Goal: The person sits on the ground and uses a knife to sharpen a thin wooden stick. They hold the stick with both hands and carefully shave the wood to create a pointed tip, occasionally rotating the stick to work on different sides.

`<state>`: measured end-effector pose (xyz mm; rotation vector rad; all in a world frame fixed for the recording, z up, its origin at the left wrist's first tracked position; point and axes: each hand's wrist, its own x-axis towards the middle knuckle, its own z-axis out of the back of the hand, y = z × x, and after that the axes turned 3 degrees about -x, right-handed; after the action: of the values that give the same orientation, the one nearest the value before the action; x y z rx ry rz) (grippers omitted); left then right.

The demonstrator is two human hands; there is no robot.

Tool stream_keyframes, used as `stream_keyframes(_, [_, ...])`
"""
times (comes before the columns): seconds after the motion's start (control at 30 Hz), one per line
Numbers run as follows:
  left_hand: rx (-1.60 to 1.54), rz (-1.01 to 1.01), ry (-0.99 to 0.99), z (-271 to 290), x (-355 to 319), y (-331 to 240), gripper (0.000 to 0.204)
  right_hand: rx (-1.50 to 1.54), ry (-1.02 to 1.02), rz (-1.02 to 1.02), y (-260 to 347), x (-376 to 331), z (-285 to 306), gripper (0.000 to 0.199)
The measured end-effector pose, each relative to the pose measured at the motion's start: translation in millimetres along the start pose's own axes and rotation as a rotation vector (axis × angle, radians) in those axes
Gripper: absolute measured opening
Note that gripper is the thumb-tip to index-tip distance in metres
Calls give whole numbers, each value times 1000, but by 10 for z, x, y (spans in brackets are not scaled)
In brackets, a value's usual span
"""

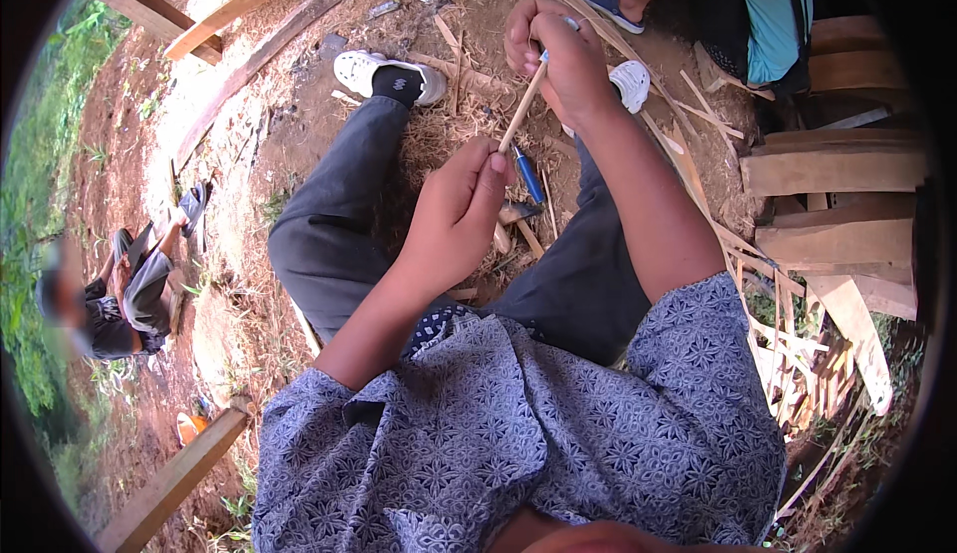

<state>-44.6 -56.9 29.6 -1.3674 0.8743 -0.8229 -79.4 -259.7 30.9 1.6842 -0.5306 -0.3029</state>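
Between my legs, a thin pale wooden stick (pixel 522 113) slants up and to the right from my left hand to my right. My left hand (pixel 461 204) is closed on its near end, thumb pressed along it. Closed fingers of my right hand (pixel 564 60) surround the far end. Small bluish bits show at those fingers; what they belong to I cannot make out. Just right of my left hand is a tool with a blue handle (pixel 528 176), lower than the stick. Below it lies a dark-headed tool (pixel 515 212), partly hidden.
Wood strips and shavings (pixel 457 60) litter the dirt around my shoes. Stacked timber (pixel 832 169) stands at right, with split strips (pixel 797 354) below. A person in a turquoise shirt (pixel 773 20) is close at upper right; another person (pixel 125 294) sits at far left. Wooden beams (pixel 174 478) edge the left.
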Motion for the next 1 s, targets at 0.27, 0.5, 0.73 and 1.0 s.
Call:
stream_keyframes(0.27, [-19, 28, -11, -20, 46, -81, 23, -85, 52, 31, -10, -26, -87, 17])
stream_keyframes(0.5, [0, 24, -36, 13, 51, -59, 22, -109, 115, 6, 21, -72, -185, 13])
stream_keyframes(0.73, [-41, -31, -33, -15, 115, 9, 22, -255, 184, 81, -92, -249, -299, 9])
stream_keyframes(1.0, [-7, -31, -31, -26, 81, 5, 22, -246, 195, -46, -52, -329, -272, 14])
